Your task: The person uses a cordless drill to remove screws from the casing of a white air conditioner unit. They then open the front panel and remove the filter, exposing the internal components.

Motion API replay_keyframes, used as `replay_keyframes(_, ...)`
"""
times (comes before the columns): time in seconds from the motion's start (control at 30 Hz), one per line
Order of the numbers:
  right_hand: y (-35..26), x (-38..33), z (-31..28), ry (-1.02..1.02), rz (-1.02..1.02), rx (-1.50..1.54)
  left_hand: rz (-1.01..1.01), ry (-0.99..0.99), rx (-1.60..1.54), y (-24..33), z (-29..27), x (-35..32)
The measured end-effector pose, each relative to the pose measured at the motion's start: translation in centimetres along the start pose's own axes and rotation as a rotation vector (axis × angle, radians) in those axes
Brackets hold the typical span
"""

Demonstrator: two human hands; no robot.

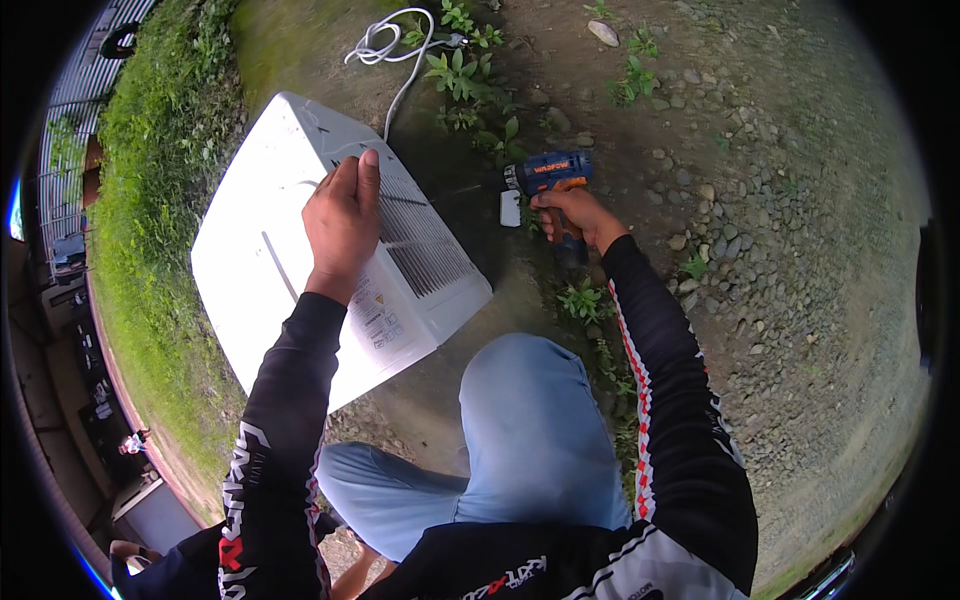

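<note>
Wide gravel (pixel 760 270) right of drill (pixel 558 170)

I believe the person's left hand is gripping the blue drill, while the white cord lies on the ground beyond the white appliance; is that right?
No, the head view shows the right hand gripping the blue drill, not the left hand. The white cord does lie on the ground beyond the white appliance.

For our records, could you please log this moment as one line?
left hand: fisted over white appliance | right hand: gripping blue drill | drill: apart from appliance
</note>
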State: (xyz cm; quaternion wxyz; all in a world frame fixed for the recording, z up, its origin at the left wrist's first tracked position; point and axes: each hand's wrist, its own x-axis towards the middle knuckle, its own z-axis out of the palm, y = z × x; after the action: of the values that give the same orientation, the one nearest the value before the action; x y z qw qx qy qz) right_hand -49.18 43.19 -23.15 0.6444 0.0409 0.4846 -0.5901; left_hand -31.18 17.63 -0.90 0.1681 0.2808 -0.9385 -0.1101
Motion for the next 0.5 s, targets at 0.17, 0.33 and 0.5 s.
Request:
replay_keyframes(0.17, 0.03, 0.56, -0.62, -0.004, 0.004, 0.003, 0.040, -0.001, -0.017, -0.03, -0.19, -0.05)
replay_keyframes(0.33, 0.04, 0.46, -0.92, -0.032, 0.018, 0.013, 0.042, 0.002, -0.022, 0.15, -0.25, 0.03)
replay_keyframes(0.5, 0.30, 0.45, -0.84, -0.019, 0.033, 0.023, 0.039, 0.007, -0.017, 0.23, -0.30, 0.10)
